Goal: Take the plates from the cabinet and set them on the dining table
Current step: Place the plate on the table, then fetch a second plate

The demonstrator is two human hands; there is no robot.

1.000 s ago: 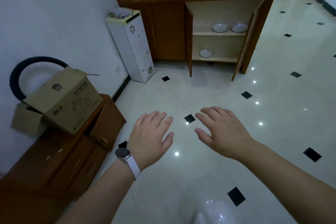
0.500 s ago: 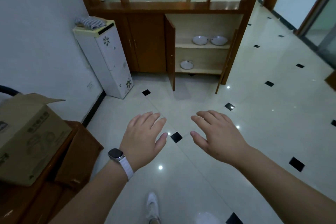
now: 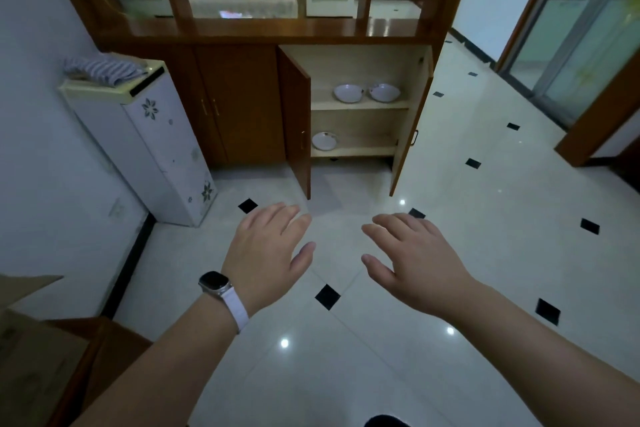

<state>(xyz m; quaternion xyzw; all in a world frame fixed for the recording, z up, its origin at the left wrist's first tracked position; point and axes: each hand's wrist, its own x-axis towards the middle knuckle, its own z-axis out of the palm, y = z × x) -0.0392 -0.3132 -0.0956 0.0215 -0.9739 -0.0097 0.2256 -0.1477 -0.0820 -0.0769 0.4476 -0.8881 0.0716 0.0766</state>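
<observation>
A glossy tiled floor point(image 3: 467, 218) leads past a white flowered unit point(image 3: 162, 146) to the wooden cabinet point(image 3: 239, 104), doors wide, with two plates point(image 3: 349, 93) on its upper shelf and one plate point(image 3: 325, 141) below. Left hand point(image 3: 266, 246) and right hand point(image 3: 419, 260) hover apart over the floor, each grip slack and empty.

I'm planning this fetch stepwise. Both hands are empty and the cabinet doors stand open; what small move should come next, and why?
Probably step closer to the open brown wooden cabinet: the left hand and right hand are open, empty and well short of the round white plates on its shelves.
</observation>
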